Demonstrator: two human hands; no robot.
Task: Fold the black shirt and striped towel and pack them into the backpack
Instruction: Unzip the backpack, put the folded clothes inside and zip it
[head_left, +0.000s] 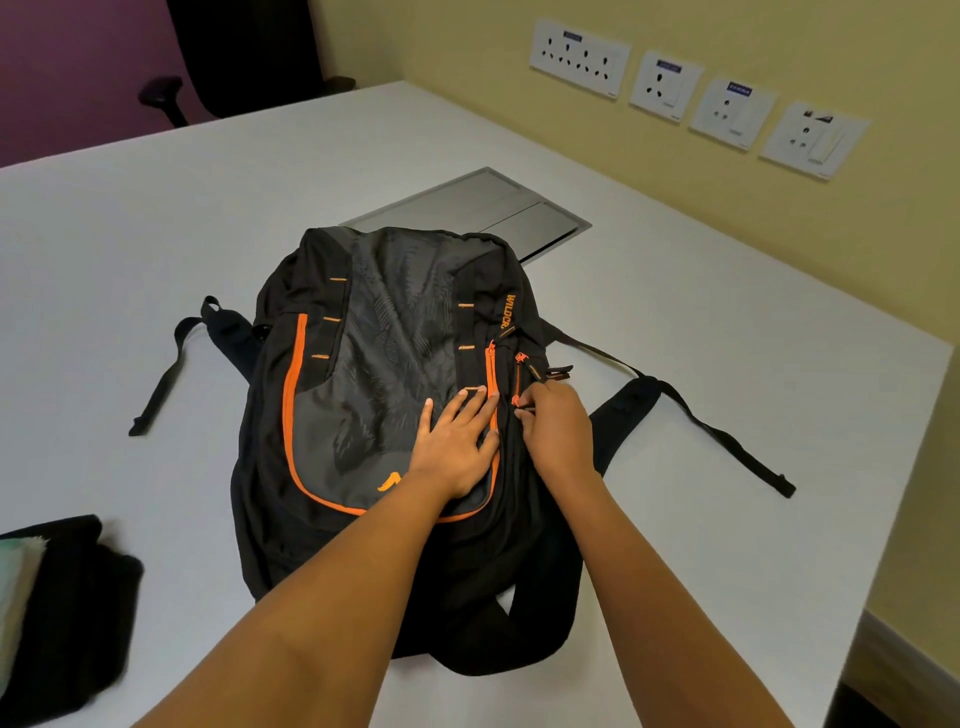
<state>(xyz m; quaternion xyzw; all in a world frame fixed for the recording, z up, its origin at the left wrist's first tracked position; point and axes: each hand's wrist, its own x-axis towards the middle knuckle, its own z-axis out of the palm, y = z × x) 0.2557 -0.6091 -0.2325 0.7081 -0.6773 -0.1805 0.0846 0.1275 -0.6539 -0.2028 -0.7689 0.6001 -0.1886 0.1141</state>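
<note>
A black and grey backpack (374, 374) with orange trim lies flat on the white table, its front panel up and its straps spread to both sides. My left hand (457, 441) presses flat on the front panel with straight fingers. My right hand (556, 431) is at the pack's right edge and pinches a zipper pull (527, 410). The folded black shirt (67, 608) sits at the table's near left corner, and a pale strip of the towel (18, 577) shows at the frame's left edge on top of it.
A metal cable hatch (483, 208) is set into the table (156, 234) behind the backpack. Wall sockets (696, 98) line the yellow wall on the right. A dark office chair (244, 57) stands beyond the far edge. The table's right edge drops off near the strap.
</note>
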